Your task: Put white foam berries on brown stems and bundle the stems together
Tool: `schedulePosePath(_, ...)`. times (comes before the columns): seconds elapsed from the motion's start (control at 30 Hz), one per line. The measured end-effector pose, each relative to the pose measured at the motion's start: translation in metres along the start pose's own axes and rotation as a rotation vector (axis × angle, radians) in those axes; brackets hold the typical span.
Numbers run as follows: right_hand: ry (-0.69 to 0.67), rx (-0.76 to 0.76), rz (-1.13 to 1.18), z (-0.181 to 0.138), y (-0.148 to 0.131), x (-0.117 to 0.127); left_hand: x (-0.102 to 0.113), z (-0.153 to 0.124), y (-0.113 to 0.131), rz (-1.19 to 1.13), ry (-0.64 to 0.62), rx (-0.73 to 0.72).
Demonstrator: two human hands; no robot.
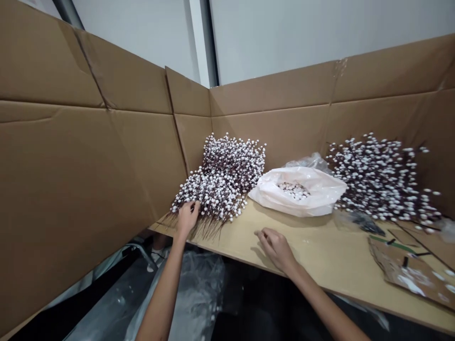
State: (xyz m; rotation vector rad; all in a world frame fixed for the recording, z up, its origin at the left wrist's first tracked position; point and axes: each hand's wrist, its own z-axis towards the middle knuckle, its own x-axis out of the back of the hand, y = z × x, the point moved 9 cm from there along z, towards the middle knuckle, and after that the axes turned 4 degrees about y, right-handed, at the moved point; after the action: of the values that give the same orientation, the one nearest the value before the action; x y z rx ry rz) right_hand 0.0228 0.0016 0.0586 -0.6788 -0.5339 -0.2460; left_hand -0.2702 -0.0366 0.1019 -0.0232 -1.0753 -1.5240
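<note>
Nearest the camera, below the desk edge, crumpled clear plastic sheeting (199, 289) lies on the dark floor between the person's two bare forearms. The right hand (275, 247) rests on the pale wooden desk (320, 258), palm down. Its fingers (261, 234) are loosely bent with the tips on the surface, released and holding nothing. The left hand (187, 215) reaches further out to the near edge of a heaped bundle of dark brown stems studded with small white berries (222, 182). This bundle lies at the desk's left end, in the corner of the cardboard walls. The left fingers curl over the lowest sprigs and touch them, though it cannot be told whether they actually grip a stem.

To the right, on the desk, lies a torn flat piece of brown cardboard (408, 272). Behind the right hand sits a white plastic bag (320, 194), open on top, with loose white beads (294, 189) inside. Just right of the bag lies a second heap of white-berried dark stems (382, 177). Tall brown corrugated cardboard walls (88, 166) surround the desk on the left and at the back, with a grey room wall (320, 33) above.
</note>
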Motion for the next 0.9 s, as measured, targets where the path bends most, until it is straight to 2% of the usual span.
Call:
schedulePosePath(0.1,0.028,-0.104,0.118,0.002,0.004,0.001,0.010,-0.005,0.003,0.030,0.032,-0.005)
schedulePosePath(0.17,0.024,-0.217,0.280,0.005,0.005,-0.007,0.014,-0.012,0.006,0.034,0.031,-0.007)
schedulePosePath(0.3,-0.098,-0.521,0.634,0.016,0.000,-0.054,0.007,-0.029,0.016,0.032,-0.078,-0.030)
schedulePosePath(0.43,-0.227,-0.651,0.697,0.036,-0.013,-0.105,-0.007,-0.042,0.021,0.058,-0.167,-0.042)
schedulePosePath(0.53,-0.309,-0.713,0.749,0.045,-0.019,-0.131,-0.013,-0.048,0.023,0.084,-0.192,-0.037)
schedulePosePath(0.63,-0.309,-0.725,0.830,0.049,-0.022,-0.132,-0.017,-0.052,0.030,0.066,-0.208,-0.048)
schedulePosePath(0.77,-0.272,-0.694,0.923,0.048,-0.023,-0.109,-0.025,-0.057,0.040,0.009,-0.229,-0.072)
schedulePosePath(0.9,-0.342,-0.662,0.965,0.048,-0.022,-0.093,-0.033,-0.061,0.049,-0.069,-0.274,-0.091)
